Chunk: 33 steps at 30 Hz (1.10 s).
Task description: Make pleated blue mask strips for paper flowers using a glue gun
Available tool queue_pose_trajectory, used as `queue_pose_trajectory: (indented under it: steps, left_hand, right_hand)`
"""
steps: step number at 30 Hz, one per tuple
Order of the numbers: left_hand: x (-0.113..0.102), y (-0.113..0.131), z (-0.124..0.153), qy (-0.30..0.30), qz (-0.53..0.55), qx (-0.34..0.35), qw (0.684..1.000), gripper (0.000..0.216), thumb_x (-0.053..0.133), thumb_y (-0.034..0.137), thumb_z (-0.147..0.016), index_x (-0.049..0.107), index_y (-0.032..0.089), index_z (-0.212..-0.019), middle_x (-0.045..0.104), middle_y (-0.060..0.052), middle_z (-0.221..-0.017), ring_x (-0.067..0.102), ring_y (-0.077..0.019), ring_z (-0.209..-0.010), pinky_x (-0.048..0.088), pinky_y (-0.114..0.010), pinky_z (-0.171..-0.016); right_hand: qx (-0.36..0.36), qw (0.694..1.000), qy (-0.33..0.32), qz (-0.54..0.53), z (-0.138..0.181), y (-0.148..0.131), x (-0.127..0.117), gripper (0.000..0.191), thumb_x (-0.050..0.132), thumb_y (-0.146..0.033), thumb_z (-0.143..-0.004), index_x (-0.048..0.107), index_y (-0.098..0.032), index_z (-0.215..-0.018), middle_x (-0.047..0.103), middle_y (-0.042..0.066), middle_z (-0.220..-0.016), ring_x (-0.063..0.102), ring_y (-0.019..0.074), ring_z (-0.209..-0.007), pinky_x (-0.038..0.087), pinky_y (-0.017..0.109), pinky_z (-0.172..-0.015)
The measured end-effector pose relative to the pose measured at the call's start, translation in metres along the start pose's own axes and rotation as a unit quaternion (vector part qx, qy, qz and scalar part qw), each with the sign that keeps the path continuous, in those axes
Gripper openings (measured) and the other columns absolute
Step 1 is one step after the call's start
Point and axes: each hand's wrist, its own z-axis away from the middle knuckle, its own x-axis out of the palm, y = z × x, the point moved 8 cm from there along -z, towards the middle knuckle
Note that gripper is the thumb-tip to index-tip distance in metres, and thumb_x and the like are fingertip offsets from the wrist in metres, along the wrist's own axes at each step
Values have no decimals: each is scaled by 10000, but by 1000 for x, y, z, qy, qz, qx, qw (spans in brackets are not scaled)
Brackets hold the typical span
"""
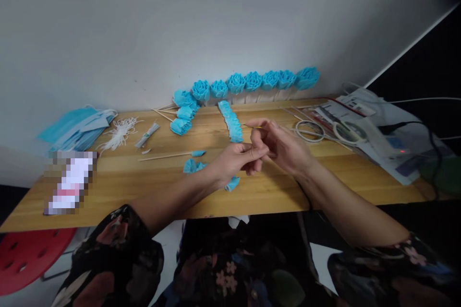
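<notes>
My left hand [242, 157] and my right hand [284, 146] meet above the middle of the table, fingertips touching. Thumb and fingers of the left are pinched together; whatever is between them is too small to make out. The right has curled fingers, with a thin yellowish needle-like thing [256, 127] along them. Just behind the hands lies a pleated blue strip [230, 122]. Beneath the left forearm, crumpled blue pieces [194, 166] are partly hidden. To the left, a thin stick [165, 156] with a blue tip lies flat.
Several blue rosettes [253, 81] on sticks line the wall, more [181, 126] lying at their left. Blue face masks [81, 127], white cords [122, 133] and a blurred-out item [74, 182] are at left. Scissors [349, 132], a tape roll [309, 131] and a white device [389, 141] with cables are at right.
</notes>
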Motion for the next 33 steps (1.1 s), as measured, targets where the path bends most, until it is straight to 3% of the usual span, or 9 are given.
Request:
queue_pose_trajectory:
  steps: [7, 9, 11, 15, 18, 20, 23, 28, 33]
  left_hand:
    - [7, -15, 23, 6, -78, 2, 997, 296, 708, 447, -852, 676, 157, -803, 602, 10, -673, 520, -81, -589, 424, -238, -596]
    - [-10, -1, 29, 20, -171, 24, 985, 258, 709, 403, -833, 676, 155, -770, 618, 1, -667, 533, -93, -601, 430, -236, -592]
    - [-45, 28, 38, 93, -264, 81, 957, 287, 657, 434, -857, 686, 158, -783, 635, -4, -662, 541, -106, -594, 434, -241, -592]
    - [-129, 72, 69, 240, -531, 126, 803, 326, 556, 434, -914, 716, 164, -825, 713, -48, -776, 612, -164, -723, 451, -279, -691]
    - [-180, 60, 89, 257, -676, 53, 688, 327, 499, 377, -940, 756, 182, -990, 764, -94, -979, 658, -223, -870, 475, -326, -791]
    - [-199, 42, 98, 226, -719, 30, 657, 332, 498, 379, -945, 752, 186, -1035, 756, -116, -1063, 660, -256, -968, 485, -356, -855]
    - [-214, 17, 103, 174, -746, 21, 642, 336, 488, 412, -962, 741, 191, -974, 730, -115, -999, 651, -255, -952, 488, -360, -855]
    - [-226, 12, 100, 190, -733, 11, 654, 274, 480, 332, -937, 691, 176, -856, 707, -116, -933, 649, -270, -928, 477, -371, -823]
    - [-208, 27, 81, 210, -676, 19, 706, 276, 443, 355, -945, 651, 184, -886, 721, -86, -912, 650, -249, -854, 454, -347, -749]
  right_hand:
    - [19, 999, -15, -32, 25, 7, 16, 467, 460, -666, -942, 646, -307, -1175, 554, -12, -715, 377, 120, -471, 341, 281, -460]
    - [23, 999, -20, -32, 29, 5, 15, 479, 479, -687, -924, 660, -314, -1165, 595, 14, -745, 436, 139, -505, 347, 290, -461]
    - [18, 1000, -1, -9, 29, 2, 6, 494, 512, -702, -901, 672, -312, -1161, 634, 44, -784, 482, 158, -545, 341, 296, -454]
    - [-27, 999, 44, -7, 28, -5, -24, 418, 619, -633, -876, 699, -296, -1111, 644, 43, -772, 501, 166, -577, 332, 286, -451]
    - [-29, 996, 86, -13, 29, 0, -49, 324, 673, -536, -880, 719, -273, -1066, 638, 24, -755, 522, 148, -597, 333, 265, -465]
    - [-13, 991, 129, 16, 31, 7, -68, 288, 668, -489, -904, 731, -248, -1049, 652, 26, -778, 539, 133, -616, 348, 259, -489]
    - [-7, 972, 204, 120, 33, 15, -98, 259, 661, -418, -913, 741, -202, -1030, 673, 39, -791, 562, 132, -661, 376, 262, -532]
    - [12, 917, 261, 302, 36, 37, -141, 264, 609, -422, -884, 738, -198, -941, 720, 61, -800, 600, 183, -704, 407, 299, -588]
    - [22, 835, 273, 477, 39, 52, -154, 300, 550, -403, -910, 756, -194, -973, 774, 110, -939, 660, 254, -811, 438, 361, -702]
